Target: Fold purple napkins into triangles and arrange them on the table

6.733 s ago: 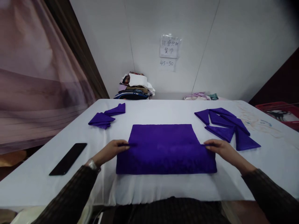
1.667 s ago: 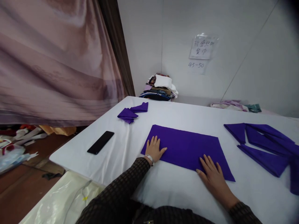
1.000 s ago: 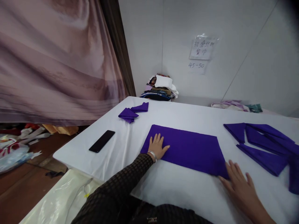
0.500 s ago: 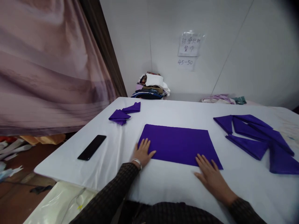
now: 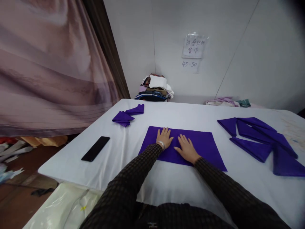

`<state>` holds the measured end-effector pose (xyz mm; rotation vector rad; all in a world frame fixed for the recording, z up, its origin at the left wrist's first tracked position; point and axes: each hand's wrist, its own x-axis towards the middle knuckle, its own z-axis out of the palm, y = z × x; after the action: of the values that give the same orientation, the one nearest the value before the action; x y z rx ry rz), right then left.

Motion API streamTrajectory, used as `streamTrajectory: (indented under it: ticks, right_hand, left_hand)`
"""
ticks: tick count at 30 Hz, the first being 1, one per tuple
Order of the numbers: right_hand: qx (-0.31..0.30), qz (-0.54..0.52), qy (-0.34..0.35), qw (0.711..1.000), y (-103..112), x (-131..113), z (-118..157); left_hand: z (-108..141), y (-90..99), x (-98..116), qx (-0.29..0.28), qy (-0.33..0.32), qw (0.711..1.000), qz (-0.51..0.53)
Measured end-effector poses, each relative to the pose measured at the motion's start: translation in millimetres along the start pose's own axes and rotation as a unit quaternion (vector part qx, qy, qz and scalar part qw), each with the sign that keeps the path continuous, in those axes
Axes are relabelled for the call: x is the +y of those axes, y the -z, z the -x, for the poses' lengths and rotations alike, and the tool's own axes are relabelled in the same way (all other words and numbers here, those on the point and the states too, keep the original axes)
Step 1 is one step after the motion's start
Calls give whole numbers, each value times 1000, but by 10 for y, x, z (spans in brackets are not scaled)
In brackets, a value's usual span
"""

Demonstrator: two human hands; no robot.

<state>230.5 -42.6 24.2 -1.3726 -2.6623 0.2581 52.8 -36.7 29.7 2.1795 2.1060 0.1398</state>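
A purple cloth napkin [image 5: 205, 146] lies flat on the white-covered table [image 5: 181, 116], spread as a wide rectangle in front of me. My left hand [image 5: 164, 138], with a silver bracelet at its wrist, rests on the cloth left of its middle, fingers spread. Just to the right, my right hand [image 5: 187, 149] also lies on the cloth with fingers apart. A narrow strip of purple shows between the two hands. Neither hand grips anything. My forearms cover part of the napkin's near edge.
Folded purple cloths [image 5: 262, 136] lie on the right side of the table, and more purple cloths [image 5: 123, 118] at the back left. A black phone [image 5: 95, 149] is on the left. Behind the table are stacked clothes [image 5: 154, 89]; a pink curtain [image 5: 47, 70] hangs at left.
Both hands have moved from the napkin's near edge and corners inward and forward onto its middle, now close together. The napkin lies in much the same place.
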Motion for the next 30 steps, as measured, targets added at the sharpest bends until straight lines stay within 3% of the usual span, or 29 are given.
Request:
streamTrajectory:
  ticks: [3, 5, 8, 12, 14, 17, 22, 24, 26, 30]
  right_hand:
    - [-7, -4, 2, 1000, -113, -96, -346]
    - [2, -5, 5, 1000, -143, 48, -382]
    - [21, 0, -45, 999, -78, 540, -210]
    - [40, 19, -194, 980, 127, 1309, 172]
    - [50, 29, -242, 969, 206, 1489, 277]
    - [54, 35, -207, 976, 213, 1313, 196]
    - [16, 0, -20, 1000, 2, 457, -282]
    - [-6, -19, 15, 1000, -61, 329, -413]
    - [-20, -24, 1, 1000, -71, 452, -444]
    - [-10, 3, -124, 992, 90, 1169, -193]
  left_hand:
    - [-148, -98, -68, -4, 56, 998, 7]
    - [-165, -153, -153, 1, 82, 997, 14]
    - [-156, -213, -230, 8, 88, 996, 16]
    - [-168, -247, -231, 7, 82, 997, 9]
    - [-198, -235, -218, -2, 85, 996, 11]
    - [-269, -159, -216, -30, 99, 994, 31]
    - [-315, 8, -414, -15, 107, 994, 0]
    - [-283, 16, -572, -22, 137, 990, -16]
    - [-248, -17, -726, -17, 149, 989, -18]
    - [-218, -125, -877, 15, 137, 990, -28]
